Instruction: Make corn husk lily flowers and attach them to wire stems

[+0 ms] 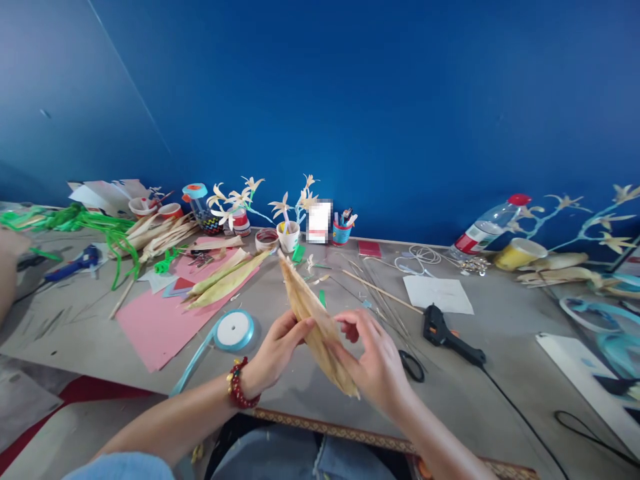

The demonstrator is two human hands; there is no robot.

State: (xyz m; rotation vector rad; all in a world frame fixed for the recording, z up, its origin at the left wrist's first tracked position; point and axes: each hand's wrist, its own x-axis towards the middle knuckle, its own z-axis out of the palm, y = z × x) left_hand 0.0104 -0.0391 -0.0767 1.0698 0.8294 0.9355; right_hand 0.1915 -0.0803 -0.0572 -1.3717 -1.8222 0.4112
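A long, dry, tan corn husk (pixel 313 320) is held up over the near middle of the grey table. My left hand (pixel 280 347), with a red bead bracelet on its wrist, pinches the husk's left edge between thumb and fingers. On the other side my right hand (pixel 373 360) grips the husk's lower right part, its thumb against the surface and its fingers curled. A roll of light blue ribbon (pixel 234 329) lies left of my left hand. Greenish husks (pixel 225 280) rest on pink paper (pixel 155 327).
A black glue gun (pixel 450 337) with a cord and black-handled scissors (pixel 412 365) lie to the right. Cups of husk flowers (pixel 288 237), a pen cup (pixel 342 232) and a plastic bottle (pixel 483 233) stand along the blue wall. Another person's arm (pixel 7 267) shows at the left edge.
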